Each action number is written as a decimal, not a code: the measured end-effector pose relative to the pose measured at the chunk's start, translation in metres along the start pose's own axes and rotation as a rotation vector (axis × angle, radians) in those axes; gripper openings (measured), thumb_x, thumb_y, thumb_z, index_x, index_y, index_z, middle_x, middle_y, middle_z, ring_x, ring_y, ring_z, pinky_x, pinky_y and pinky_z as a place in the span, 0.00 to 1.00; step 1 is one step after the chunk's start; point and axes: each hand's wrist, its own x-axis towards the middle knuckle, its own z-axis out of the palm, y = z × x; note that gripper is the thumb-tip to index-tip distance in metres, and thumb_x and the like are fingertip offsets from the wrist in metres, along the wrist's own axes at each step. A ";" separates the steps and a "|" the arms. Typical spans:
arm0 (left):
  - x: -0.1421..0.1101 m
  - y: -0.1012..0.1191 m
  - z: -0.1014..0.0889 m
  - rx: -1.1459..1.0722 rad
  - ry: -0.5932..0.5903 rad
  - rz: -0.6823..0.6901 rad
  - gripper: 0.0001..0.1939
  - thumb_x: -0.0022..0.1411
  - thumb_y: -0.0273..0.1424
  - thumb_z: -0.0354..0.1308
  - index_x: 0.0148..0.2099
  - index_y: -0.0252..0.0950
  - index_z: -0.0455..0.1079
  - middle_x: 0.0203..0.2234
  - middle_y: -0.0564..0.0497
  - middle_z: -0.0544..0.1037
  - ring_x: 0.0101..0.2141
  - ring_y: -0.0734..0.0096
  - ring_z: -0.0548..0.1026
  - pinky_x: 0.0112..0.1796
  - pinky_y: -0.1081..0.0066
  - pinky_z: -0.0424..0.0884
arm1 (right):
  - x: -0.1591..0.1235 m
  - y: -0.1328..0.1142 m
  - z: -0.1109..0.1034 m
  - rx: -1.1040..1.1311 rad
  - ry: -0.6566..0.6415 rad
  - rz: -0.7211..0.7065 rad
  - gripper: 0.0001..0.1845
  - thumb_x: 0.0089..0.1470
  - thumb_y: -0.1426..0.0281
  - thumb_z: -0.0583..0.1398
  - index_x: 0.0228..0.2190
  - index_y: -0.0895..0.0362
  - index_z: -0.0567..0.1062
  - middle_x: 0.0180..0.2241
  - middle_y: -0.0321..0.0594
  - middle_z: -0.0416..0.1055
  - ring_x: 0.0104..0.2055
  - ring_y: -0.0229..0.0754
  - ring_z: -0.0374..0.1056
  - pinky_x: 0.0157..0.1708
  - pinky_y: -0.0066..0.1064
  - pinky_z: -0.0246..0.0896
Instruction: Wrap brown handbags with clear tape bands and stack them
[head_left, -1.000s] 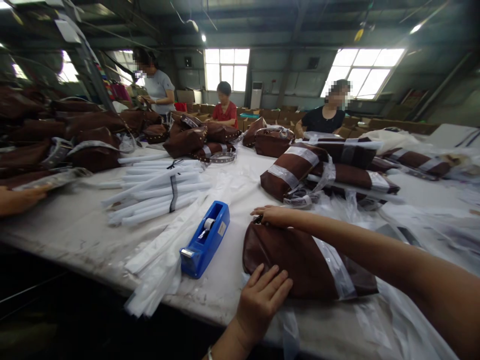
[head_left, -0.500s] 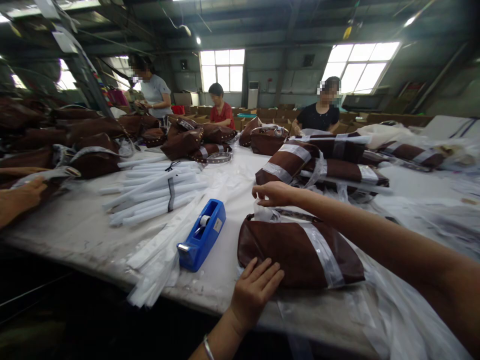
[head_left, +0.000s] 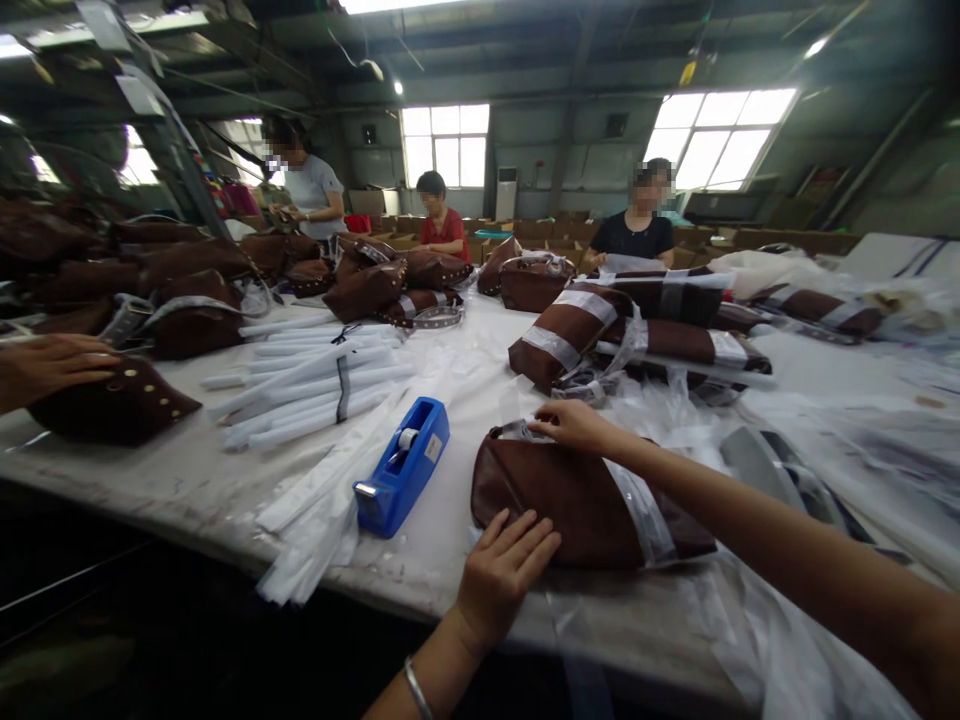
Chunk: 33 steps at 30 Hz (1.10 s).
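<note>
A brown leather handbag [head_left: 570, 505] lies on its side at the table's front edge, with a clear plastic band [head_left: 641, 515] around its right part. My left hand [head_left: 504, 570] rests flat on the bag's lower left, fingers stretched out. At the bag's upper edge my right hand [head_left: 574, 425] has its fingertips pinched on plastic wrap [head_left: 517, 430] by the strap. The forearm hides part of the bag's right end. A blue tape dispenser [head_left: 405, 470] stands just left of the bag.
White wrapped rolls [head_left: 322, 385] and flat plastic strips [head_left: 322, 510] lie left of the dispenser. Plastic-banded handbags [head_left: 577, 325] are stacked behind my bag. At far left a co-worker's hand [head_left: 56, 365] touches a studded bag [head_left: 124, 400]. Loose plastic [head_left: 757, 620] spreads at right. Several co-workers are across the table.
My right hand lifted plastic at the bag's upper edge, then came down and slightly right. My left hand stayed on the bag. At far left, a studded bag has come into view under the co-worker's hand.
</note>
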 end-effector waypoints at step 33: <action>-0.015 0.003 -0.003 -0.143 0.058 -0.208 0.18 0.68 0.35 0.56 0.57 0.35 0.66 0.46 0.40 0.77 0.51 0.58 0.75 0.51 0.59 0.76 | -0.147 -0.057 0.067 0.188 0.337 -0.580 0.19 0.62 0.77 0.54 0.49 0.54 0.78 0.49 0.43 0.78 0.54 0.46 0.72 0.58 0.45 0.67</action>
